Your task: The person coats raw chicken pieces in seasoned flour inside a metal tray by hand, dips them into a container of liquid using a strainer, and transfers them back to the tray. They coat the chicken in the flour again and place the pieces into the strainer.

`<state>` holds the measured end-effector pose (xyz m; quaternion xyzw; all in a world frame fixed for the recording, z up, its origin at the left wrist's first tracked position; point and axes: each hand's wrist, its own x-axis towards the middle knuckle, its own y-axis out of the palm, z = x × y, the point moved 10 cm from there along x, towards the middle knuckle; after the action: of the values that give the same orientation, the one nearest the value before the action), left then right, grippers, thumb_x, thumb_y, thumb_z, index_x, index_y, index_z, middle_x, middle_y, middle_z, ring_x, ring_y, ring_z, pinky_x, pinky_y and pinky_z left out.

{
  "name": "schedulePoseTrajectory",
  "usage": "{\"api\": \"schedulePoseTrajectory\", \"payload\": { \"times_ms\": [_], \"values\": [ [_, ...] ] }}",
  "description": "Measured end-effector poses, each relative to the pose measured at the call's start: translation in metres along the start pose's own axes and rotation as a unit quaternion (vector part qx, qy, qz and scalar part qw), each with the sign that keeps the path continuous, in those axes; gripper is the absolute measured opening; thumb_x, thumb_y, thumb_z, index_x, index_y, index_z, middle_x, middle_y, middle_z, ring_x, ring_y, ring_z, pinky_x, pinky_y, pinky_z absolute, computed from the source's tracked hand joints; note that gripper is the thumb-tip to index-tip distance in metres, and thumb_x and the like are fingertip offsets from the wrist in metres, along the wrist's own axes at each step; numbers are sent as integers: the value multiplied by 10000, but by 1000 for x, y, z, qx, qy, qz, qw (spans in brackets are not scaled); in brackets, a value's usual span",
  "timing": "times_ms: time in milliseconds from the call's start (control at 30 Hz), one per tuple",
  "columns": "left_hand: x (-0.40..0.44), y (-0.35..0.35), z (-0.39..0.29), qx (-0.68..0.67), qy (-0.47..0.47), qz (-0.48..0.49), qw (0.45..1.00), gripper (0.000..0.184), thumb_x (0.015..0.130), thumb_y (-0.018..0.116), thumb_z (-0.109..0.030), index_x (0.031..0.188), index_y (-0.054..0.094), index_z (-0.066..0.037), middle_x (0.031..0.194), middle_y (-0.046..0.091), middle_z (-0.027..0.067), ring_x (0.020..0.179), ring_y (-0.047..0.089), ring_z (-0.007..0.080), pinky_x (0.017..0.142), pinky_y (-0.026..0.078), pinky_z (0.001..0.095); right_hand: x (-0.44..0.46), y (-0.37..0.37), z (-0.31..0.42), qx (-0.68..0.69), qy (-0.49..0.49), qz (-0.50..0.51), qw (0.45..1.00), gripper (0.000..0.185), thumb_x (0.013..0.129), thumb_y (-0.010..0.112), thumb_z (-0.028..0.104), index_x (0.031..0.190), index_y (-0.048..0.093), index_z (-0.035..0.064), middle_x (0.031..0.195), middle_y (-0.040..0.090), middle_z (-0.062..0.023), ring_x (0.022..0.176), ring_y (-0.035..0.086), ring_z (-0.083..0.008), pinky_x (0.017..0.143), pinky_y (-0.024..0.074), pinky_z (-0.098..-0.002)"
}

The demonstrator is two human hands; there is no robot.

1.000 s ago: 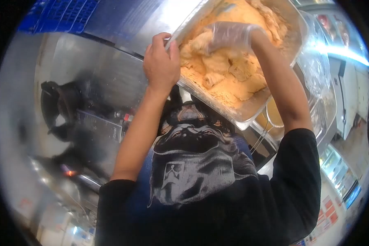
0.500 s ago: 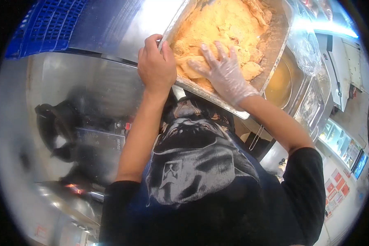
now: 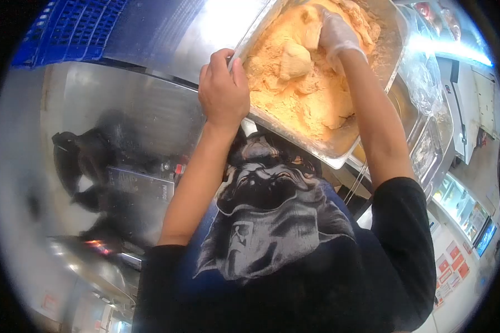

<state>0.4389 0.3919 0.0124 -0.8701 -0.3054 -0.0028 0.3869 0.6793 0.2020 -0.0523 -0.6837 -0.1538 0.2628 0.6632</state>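
Right hand (image 3: 338, 34), in a clear glove: fingers down among floury pieces, upper centre of frame, apparently against a coated piece (image 3: 311, 34). Fingertips are buried or hidden, so whether it is grasped or only touched, I cannot tell. Left hand (image 3: 224, 91), bare: narrow hold, fingers and thumb astride the left rim of the tray (image 3: 334, 161).

A second lump (image 3: 295, 61) lies to the left of the gloved hand, on the orange-yellow flour (image 3: 278, 94), well inside the walls.

Handling, judged: pieces look soft and limp, moderately heavy, likely slippery under the dry coat, which would rub off under a hard pinch. Best taken round the thick middle with the whole hand. Tray looks stiff and heavy when loaded; the rim is the place to hold.

Pose: right forearm runs up and leftward from the right side, over the tray's right wall. Left forearm slants up and rightward, wrist just outside the rim.

Outward: blue crate (image 3: 66, 33) at upper left; clear plastic (image 3: 422, 77) at upper right.
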Motion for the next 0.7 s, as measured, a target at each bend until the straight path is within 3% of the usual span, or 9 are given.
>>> {"api": "schedulePoseTrajectory", "payload": {
  "times_ms": [67, 167, 233, 300, 333, 400, 433, 500, 700],
  "values": [
    [-1, 2, 0, -1, 0, 8, 1000, 236, 1011, 635, -167, 1198, 628, -23, 1055, 723, 185, 1013, 691, 372, 875, 529, 472, -17, -25, 1, 224, 182, 100, 952, 721, 837, 762, 200, 1510, 528, 91, 1316, 688, -227, 1211, 674, -337, 1042, 519, -381],
    [0, 0, -1, -14, 7, -1, 1000, 242, 1014, 631, -181, 1203, 625, -29, 1047, 721, 182, 1008, 688, 375, 877, 524, 475, -43, -14, 2, 178, 171, 140, 959, 736, 866, 728, 298, 1536, 499, 97, 1220, 724, -244, 1150, 689, -359, 993, 530, -387],
    [0, -2, -4, -9, 26, -27, 999, 216, 987, 634, -162, 1169, 617, -47, 978, 709, 185, 929, 658, 407, 802, 517, 517, -54, -4, -16, 219, 141, 107, 959, 768, 881, 736, 379, 1550, 487, 97, 1307, 692, -232, 1202, 657, -352, 1047, 495, -405],
    [1, -1, -4, -6, 21, -24, 999, 216, 986, 634, -163, 1168, 616, -47, 975, 709, 186, 928, 657, 407, 801, 515, 518, -76, -14, 0, 298, 34, 216, 929, 787, 916, 706, 441, 1570, 461, 79, 1471, 601, -215, 1349, 566, -330, 1126, 429, -416],
    [1, -1, -3, -1, 20, -16, 1000, 217, 986, 634, -163, 1168, 615, -47, 972, 708, 188, 928, 655, 408, 801, 514, 519, -76, -22, -8, 298, 33, 217, 929, 787, 916, 706, 441, 1570, 461, 79, 1471, 601, -215, 1349, 566, -330, 1126, 429, -416],
    [0, -1, -2, -5, 20, -20, 1000, 217, 986, 633, -164, 1167, 615, -46, 971, 708, 189, 928, 655, 408, 802, 514, 518, -82, -28, -52, 348, 198, 205, 893, 838, 952, 678, 533, 1590, 428, 49, 1608, 467, -211, 1478, 452, -306, 1233, 322, -421],
    [0, -1, -2, -10, 20, -21, 1000, 217, 986, 632, -165, 1167, 614, -46, 970, 708, 191, 929, 655, 408, 803, 514, 517, -77, -19, -62, 348, 202, 201, 893, 838, 952, 678, 533, 1590, 428, 49, 1608, 467, -211, 1478, 452, -306, 1233, 322, -421],
    [0, 1, -2, -12, 13, -9, 1000, 231, 996, 630, -180, 1181, 619, -42, 1007, 714, 189, 963, 666, 399, 833, 516, 505, -78, 22, -95, 272, 301, 233, 884, 862, 947, 694, 561, 1615, 405, 99, 1650, 413, -183, 1535, 359, -280, 1240, 289, -452],
    [1, 0, -1, -4, -2, -4, 1000, 240, 1006, 629, -197, 1189, 626, -41, 1048, 722, 189, 999, 677, 393, 860, 515, 499, -111, 40, -41, 504, 304, 191, 786, 914, 930, 705, 597, 1617, 393, 82, 1656, 407, -168, 1534, 358, -281, 1250, 269, -460]
  ]
}}
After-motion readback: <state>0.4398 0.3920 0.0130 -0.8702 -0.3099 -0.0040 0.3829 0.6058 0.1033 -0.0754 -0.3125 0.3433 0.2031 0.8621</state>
